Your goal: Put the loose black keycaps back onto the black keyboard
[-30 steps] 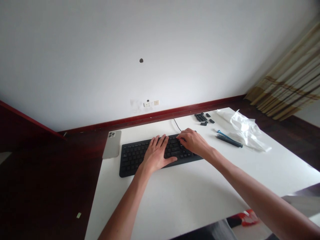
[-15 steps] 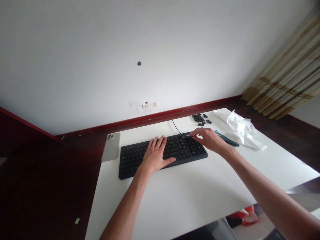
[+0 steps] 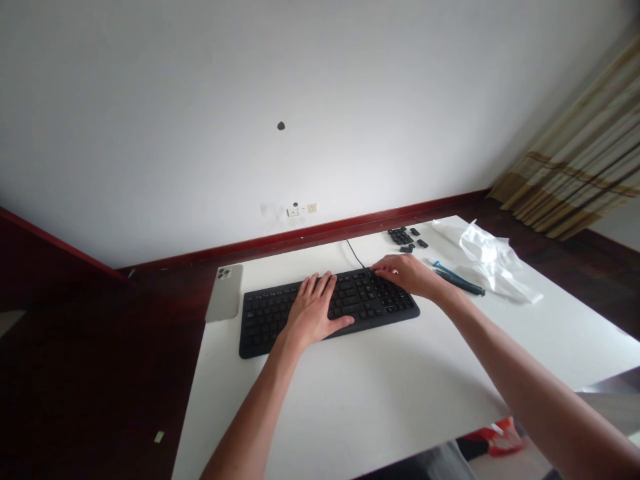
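Observation:
A black keyboard point(image 3: 265, 320) lies on the white table point(image 3: 350, 393). My left hand point(image 3: 313, 310) rests flat across its middle with the fingers spread. Over the upper right part of the keyboard, my right hand point(image 3: 400, 272) has its fingers drawn together; what they hold, if anything, is too small to make out. Some key positions at the keyboard's right end look bare. Several loose black keycaps point(image 3: 400, 237) lie on the table beyond my right hand.
A phone point(image 3: 225, 293) lies left of the keyboard. To the right are a dark-handled tool point(image 3: 463, 283), a thin blue tool point(image 3: 446, 270) and a crumpled white plastic bag point(image 3: 493, 257). A cable point(image 3: 355, 253) runs back from the keyboard to the table's far edge.
My right hand has moved a little left along the keyboard's top edge, uncovering more of the blue tool. My left hand stays on the keyboard. The view has shifted slightly.

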Motion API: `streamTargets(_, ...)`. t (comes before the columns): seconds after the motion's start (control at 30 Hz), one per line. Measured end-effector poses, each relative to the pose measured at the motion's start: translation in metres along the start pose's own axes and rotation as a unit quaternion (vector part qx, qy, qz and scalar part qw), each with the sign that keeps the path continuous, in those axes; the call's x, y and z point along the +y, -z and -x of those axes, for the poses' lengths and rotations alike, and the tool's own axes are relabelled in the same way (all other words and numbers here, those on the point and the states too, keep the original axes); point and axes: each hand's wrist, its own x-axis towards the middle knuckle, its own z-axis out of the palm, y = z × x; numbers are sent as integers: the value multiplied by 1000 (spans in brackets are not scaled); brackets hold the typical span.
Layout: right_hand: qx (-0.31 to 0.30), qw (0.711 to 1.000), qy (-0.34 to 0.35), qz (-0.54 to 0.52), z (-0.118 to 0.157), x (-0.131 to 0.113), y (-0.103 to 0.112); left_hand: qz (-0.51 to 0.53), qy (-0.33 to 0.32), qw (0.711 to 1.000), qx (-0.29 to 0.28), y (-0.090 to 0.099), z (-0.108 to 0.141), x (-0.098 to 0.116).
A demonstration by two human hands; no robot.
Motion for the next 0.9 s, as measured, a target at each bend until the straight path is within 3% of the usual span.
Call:
streamTargets(0.2, 7, 999, 30, -14, -17, -3, -4, -10, 4, 1000, -8, 3, 0, 3)
streamTargets(0.43, -52, 997, 9, -48, -8, -5, -8, -15, 3, 1000, -11, 3, -1, 3)
streamTargets(0.7, 17, 994, -57, -90, -4, -3, -15, -9, 6, 1000, -13, 3, -3, 2)
streamTargets(0.9, 23, 995, -64, -77, -3, -3, -16, -8, 3, 1000, -8, 1, -2, 2)
